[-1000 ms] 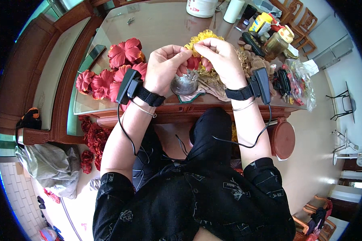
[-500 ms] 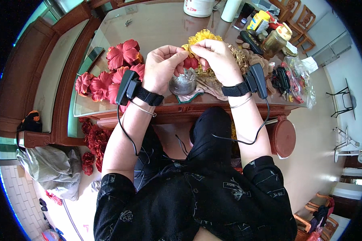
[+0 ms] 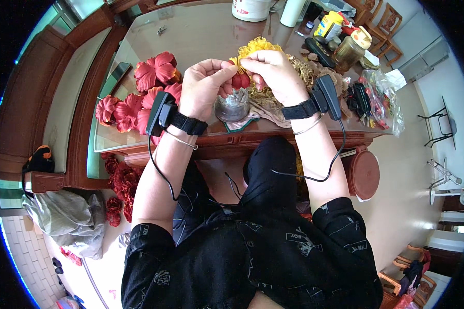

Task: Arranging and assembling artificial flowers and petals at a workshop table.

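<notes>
Over the glass-topped table (image 3: pixel 139 38), my left hand (image 3: pixel 206 85) and my right hand (image 3: pixel 273 77) nearly meet, fingers pinched on something too small or hidden to make out. Yellow ruffled flowers (image 3: pixel 260 45) and a red bloom (image 3: pixel 241 81) show at and between my fingertips. Below them stands a round container (image 3: pixel 231 109) with silvery bits on top, on a pale cloth (image 3: pixel 273 118). Dried straw-coloured material (image 3: pixel 309 69) lies behind my right hand. Several large coral-red flowers (image 3: pixel 126 114) rest left of my left hand.
At the back stand a white tub (image 3: pixel 250 9) and a white bottle (image 3: pixel 291 11). Jars (image 3: pixel 348 51), a yellow bottle (image 3: pixel 327 27) and plastic bags (image 3: pixel 381 103) crowd the right side. Dark red flowers (image 3: pixel 121 185) are below the table's left end; a stool (image 3: pixel 361 172) is at right.
Both hands have shifted slightly left in the picture, along with the table's contents, still pinched together in front of the yellow flowers. Nothing has visibly been let go.
</notes>
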Action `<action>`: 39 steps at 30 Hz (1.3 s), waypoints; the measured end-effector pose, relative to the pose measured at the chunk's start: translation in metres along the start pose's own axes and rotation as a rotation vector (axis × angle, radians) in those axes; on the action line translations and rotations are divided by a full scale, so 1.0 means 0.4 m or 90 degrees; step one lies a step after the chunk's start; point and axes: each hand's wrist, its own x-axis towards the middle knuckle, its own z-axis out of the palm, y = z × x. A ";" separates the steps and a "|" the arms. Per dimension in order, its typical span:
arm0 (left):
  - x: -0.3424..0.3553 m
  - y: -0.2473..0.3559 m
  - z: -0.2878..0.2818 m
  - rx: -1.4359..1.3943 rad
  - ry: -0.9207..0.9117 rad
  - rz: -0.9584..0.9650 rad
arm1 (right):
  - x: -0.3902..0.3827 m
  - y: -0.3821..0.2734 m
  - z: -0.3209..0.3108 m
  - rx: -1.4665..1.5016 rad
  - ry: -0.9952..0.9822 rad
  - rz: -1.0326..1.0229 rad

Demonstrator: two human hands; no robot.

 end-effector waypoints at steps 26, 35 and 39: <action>-0.031 -0.043 0.000 0.010 0.052 0.107 | -0.045 0.038 0.030 0.015 0.098 -0.096; -0.028 -0.083 -0.006 0.312 0.090 0.323 | -0.054 0.054 0.041 -0.201 0.180 -0.293; -0.040 -0.068 0.003 0.367 0.111 0.331 | -0.048 0.059 0.038 -0.220 0.178 -0.279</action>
